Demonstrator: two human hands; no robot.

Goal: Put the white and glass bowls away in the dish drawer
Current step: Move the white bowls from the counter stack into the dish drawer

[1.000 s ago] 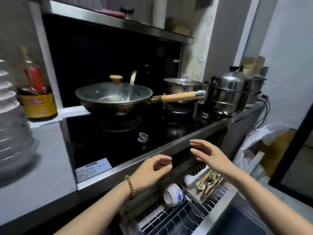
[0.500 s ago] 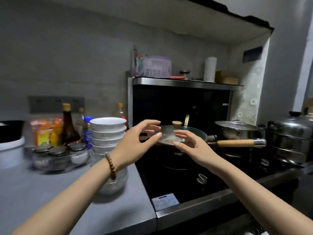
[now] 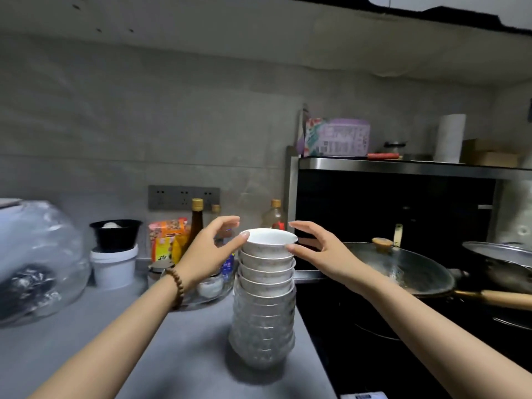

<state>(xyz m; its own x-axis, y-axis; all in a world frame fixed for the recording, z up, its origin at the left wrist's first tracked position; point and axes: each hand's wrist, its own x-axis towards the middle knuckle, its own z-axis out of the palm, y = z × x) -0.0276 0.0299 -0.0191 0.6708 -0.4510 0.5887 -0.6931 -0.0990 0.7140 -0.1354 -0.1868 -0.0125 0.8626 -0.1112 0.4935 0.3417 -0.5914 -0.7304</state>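
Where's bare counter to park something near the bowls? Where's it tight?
Bare counter in front of the bowl stack to the near edge, and left of it up to the plastic bag. Crowded along the wall: white tub, packets, bottles. Right: stove with wok.

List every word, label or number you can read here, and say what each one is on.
No text here can be read.
Purple box: printed all over, but blurred.
Orange packet: print blurred.
Cooktop sticker: too small and cut off by the frame edge.
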